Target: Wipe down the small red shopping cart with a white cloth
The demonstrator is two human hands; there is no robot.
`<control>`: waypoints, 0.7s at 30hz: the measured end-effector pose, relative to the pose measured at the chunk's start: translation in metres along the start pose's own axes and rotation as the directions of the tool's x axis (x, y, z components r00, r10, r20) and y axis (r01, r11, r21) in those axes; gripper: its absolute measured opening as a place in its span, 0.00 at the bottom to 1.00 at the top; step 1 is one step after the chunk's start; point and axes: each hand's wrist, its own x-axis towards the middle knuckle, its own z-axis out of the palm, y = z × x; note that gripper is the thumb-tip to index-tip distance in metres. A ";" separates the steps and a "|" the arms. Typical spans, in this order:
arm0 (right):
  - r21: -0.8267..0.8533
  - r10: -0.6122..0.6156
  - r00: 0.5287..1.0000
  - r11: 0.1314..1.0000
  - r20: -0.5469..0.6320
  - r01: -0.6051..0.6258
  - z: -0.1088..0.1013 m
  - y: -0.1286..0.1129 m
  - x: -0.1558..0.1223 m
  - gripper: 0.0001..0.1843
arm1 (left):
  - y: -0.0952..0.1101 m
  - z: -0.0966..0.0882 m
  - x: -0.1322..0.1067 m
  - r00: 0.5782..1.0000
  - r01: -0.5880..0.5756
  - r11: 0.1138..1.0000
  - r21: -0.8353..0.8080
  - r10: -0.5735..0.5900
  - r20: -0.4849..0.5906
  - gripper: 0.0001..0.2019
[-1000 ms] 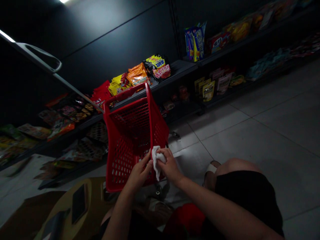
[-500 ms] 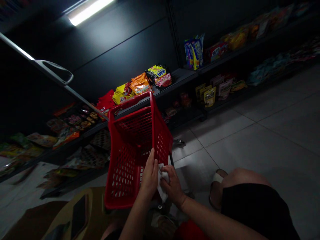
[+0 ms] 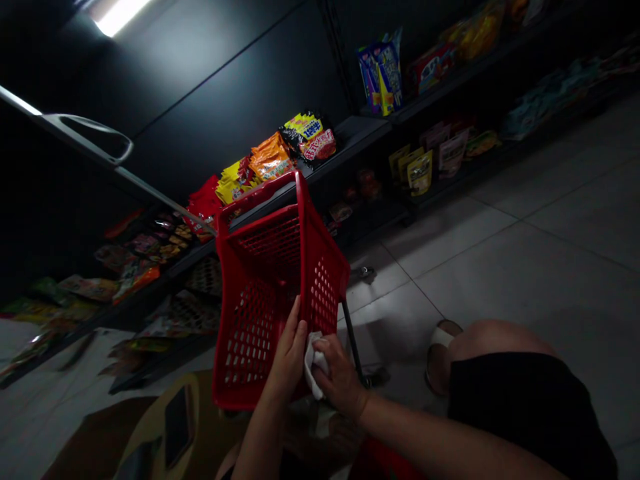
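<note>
A red plastic shopping basket cart (image 3: 325, 283) with perforated walls stands in front of me, its open top facing me. My left hand (image 3: 287, 350) rests against the inner face of its right side wall, fingers stretched out along the rim. In my right hand (image 3: 341, 379) is a crumpled white cloth (image 3: 313, 365), pressed to the outer face of that same wall, close to the near rim. The wall lies between my two hands. Part of the cloth is hidden under my right fingers.
Snack packets (image 3: 273, 159) line a dark shelf (image 3: 363, 133) behind the cart. A metal pole (image 3: 155, 190) with a loop slants up left from the basket. At lower left, a phone (image 3: 179, 427) lies on a tan surface (image 3: 143, 427). Tiled floor (image 3: 480, 280) stretches right.
The view has shifted slightly. My right hand and the cloth have shifted a little along the basket's outer wall, while my left hand keeps its place on the inner side.
</note>
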 end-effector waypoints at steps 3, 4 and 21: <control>-0.009 -0.085 0.989 0.996 0.122 0.087 -0.012 0.013 0.013 0.17 | -0.004 -0.010 -0.007 0.999 -0.004 1.000 0.003 0.003 0.037 0.27; -0.017 -0.063 0.995 0.998 0.077 0.065 -0.020 0.021 0.030 0.16 | -0.005 -0.013 -0.010 0.999 -0.006 1.000 -0.002 0.006 0.054 0.27; -0.141 -0.127 0.975 0.978 0.183 0.154 -0.037 0.028 0.044 0.14 | -0.012 -0.035 -0.018 0.974 0.008 1.000 0.009 -0.010 0.227 0.27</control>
